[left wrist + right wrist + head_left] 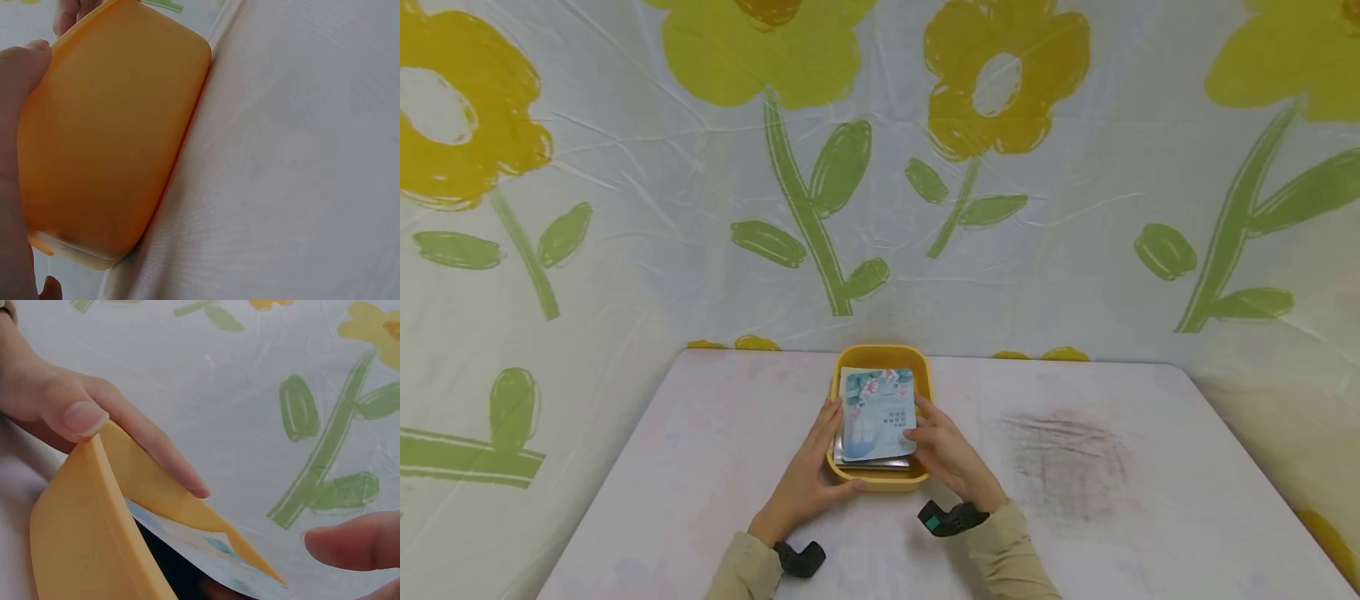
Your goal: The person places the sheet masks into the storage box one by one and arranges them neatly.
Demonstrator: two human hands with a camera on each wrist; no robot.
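Observation:
A yellow plastic bin (pixel 880 484) stands near the far edge of the table. My left hand (pixel 808 475) grips its near left corner, thumb on the front rim and fingers along the left side. Inside lie flat items with a cream edge and a silvery edge (pixel 876 463). Over them is a flat light-blue packet (pixel 880 417) printed with pink flowers. My right hand (pixel 951 450) pinches the packet's right edge, thumb on top and fingers beneath. In the right wrist view the packet (pixel 250 575) slants up over a dark gap.
The pale tabletop (pixel 700 500) has a dark smudged patch (pixel 1067 467) to the right of the bin. A white sheet (pixel 1000 283) with yellow flowers and green stems hangs behind the table and along both sides. Each wrist wears a black camera mount (pixel 951 518).

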